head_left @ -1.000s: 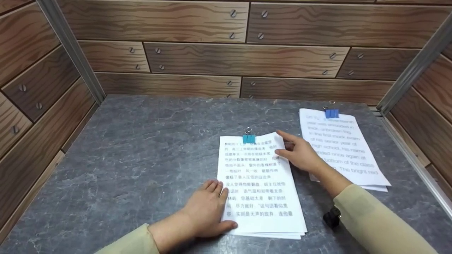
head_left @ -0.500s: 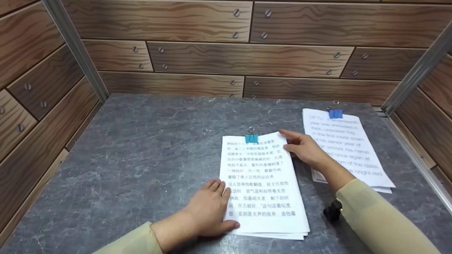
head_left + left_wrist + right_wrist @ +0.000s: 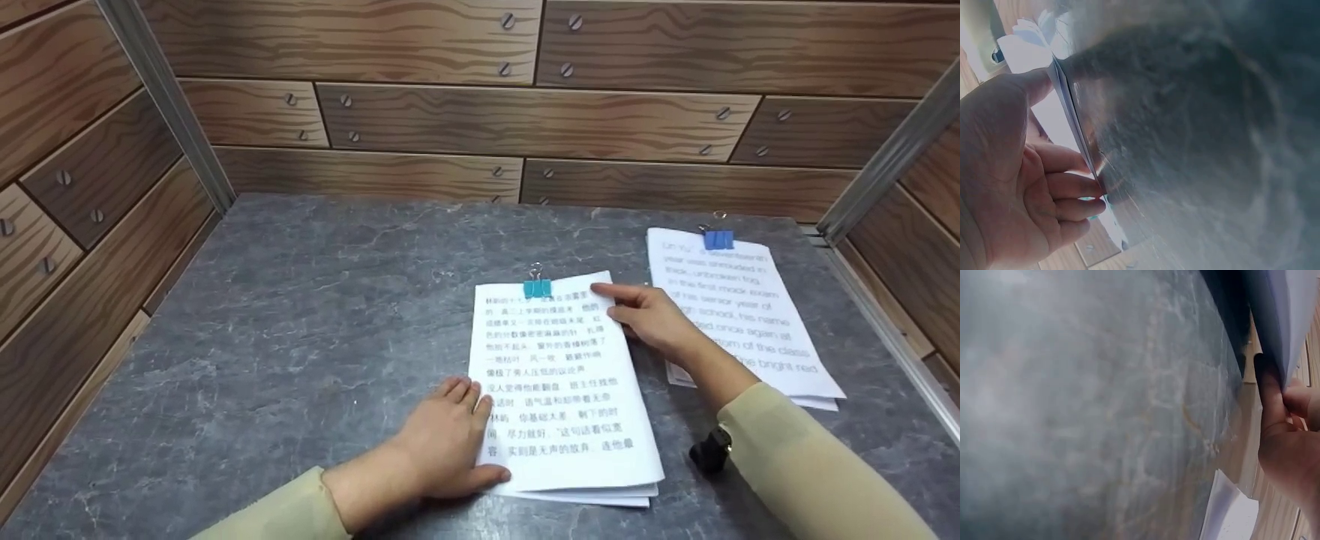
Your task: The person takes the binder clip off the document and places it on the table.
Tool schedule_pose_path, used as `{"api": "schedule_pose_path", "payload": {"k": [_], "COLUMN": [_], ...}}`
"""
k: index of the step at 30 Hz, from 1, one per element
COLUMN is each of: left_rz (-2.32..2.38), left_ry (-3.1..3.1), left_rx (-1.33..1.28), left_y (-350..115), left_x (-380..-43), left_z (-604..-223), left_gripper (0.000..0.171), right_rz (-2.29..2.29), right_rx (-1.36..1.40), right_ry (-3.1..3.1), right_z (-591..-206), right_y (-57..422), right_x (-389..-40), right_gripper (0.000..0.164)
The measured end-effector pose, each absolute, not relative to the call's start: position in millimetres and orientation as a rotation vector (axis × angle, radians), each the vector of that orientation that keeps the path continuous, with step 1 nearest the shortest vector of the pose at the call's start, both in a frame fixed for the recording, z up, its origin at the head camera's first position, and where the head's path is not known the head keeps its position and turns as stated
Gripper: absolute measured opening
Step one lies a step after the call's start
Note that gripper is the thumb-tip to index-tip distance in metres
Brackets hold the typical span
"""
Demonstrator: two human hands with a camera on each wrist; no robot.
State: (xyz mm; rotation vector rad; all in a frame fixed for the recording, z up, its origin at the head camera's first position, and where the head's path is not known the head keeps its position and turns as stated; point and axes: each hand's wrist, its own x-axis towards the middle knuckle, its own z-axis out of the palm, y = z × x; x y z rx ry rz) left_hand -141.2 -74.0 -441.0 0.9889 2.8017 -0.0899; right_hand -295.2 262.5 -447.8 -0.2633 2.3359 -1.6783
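Observation:
A stack of printed paper (image 3: pixel 555 420) lies on the table in the head view, with a teal binder clip (image 3: pixel 538 288) at its top edge. My left hand (image 3: pixel 442 442) rests along its lower left edge, thumb on the bottom margin. In the left wrist view that hand (image 3: pixel 1005 152) has relaxed fingers beside the sheet edges. My right hand (image 3: pixel 652 319) pinches the upper right edge with index finger and thumb. Paper runs between the digits of this hand (image 3: pixel 1286 433) in the right wrist view. Some right fingers are hidden.
A second stack of English-printed paper (image 3: pixel 720 300) with a blue binder clip (image 3: pixel 718 239) lies at the right, partly behind my right forearm. Wood-patterned walls (image 3: pixel 427 116) and metal corner posts (image 3: pixel 165 105) border the grey table (image 3: pixel 315 300).
The right index fingertip has come onto the top page's corner. The top sheet's lower right corner has risen away from the sheets beneath. My left hand stays in place; the head view shifts slightly.

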Motion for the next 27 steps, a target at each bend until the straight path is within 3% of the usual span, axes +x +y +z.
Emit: {"api": "schedule_pose_path", "payload": {"k": [7, 12, 15, 22, 27], "left_rz": [-0.045, 0.056, 0.241, 0.807, 1.162], "left_ry": [2.830, 2.940, 3.017, 3.190, 3.144], "left_rx": [1.038, 1.082, 1.086, 1.095, 0.939], "left_y": [-76, -79, -82, -88, -89], "left_x": [-147, -159, -172, -206, -224], "left_z": [-441, -434, -421, -387, -369], "left_gripper": [0.094, 0.061, 0.050, 0.048, 0.052], "right_rz": [-1.708, -1.791, -1.848, -1.892, -1.909], "right_rx": [-0.315, -0.290, -0.263, -0.250, -0.291], "right_ry": [2.538, 2.556, 2.547, 2.500, 2.458], "right_z": [-440, -430, -424, -418, -418], "right_y": [256, 251, 249, 245, 243], "right_x": [-287, -280, -274, -259, -248], "right_gripper": [0.043, 0.041, 0.040, 0.039, 0.040]}}
